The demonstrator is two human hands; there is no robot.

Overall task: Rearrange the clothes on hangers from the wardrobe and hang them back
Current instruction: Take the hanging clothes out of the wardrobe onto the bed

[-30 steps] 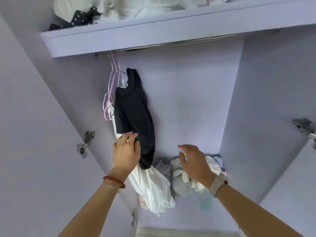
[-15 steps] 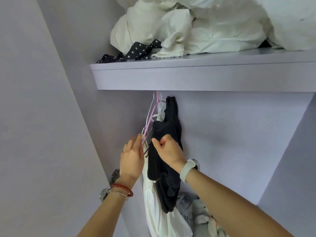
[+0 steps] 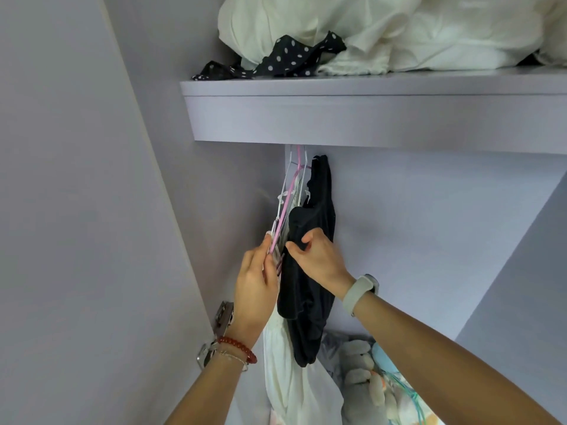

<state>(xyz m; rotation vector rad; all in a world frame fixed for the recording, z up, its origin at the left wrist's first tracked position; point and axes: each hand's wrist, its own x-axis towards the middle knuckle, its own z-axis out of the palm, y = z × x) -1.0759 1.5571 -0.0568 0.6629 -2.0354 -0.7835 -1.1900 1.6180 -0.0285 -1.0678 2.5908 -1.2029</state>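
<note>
Two bare hands work at a cluster of hangers under a lilac wardrobe shelf (image 3: pixel 368 118). On the left, the left hand (image 3: pixel 256 286), a red bead bracelet (image 3: pixel 237 348) and a thin chain at its wrist, has its fingers lying along the lower end of a pink hanger (image 3: pixel 287 207) and the white hangers (image 3: pixel 280 210) bunched with it, pressing them toward the wardrobe's side wall; whether the thumb closes around them cannot be told. Just beside it, the right hand (image 3: pixel 319 262), wearing a pale wristband (image 3: pixel 360 294), pinches a fold of a black garment (image 3: pixel 310 280) between thumb and curled fingers near the garment's shoulder.

That black garment hangs on a hanger from beneath the shelf, immediately right of the pink and white hangers and touching them, its hem trailing down past both wrists. Behind and below it hangs a white garment (image 3: pixel 294 388), which falls to the bottom edge of the view.

On top of the shelf sits a heap of crumpled white bedding or clothing (image 3: pixel 383 32), with a black polka-dot fabric (image 3: pixel 276 62) spilling toward the shelf's front left corner. At the lower right, on the wardrobe floor, lie a grey plush toy (image 3: pixel 362 372) and light blue items partly hidden by the right forearm. Metal door hinges (image 3: pixel 224 317) show on the left panel beside the left wrist.
</note>
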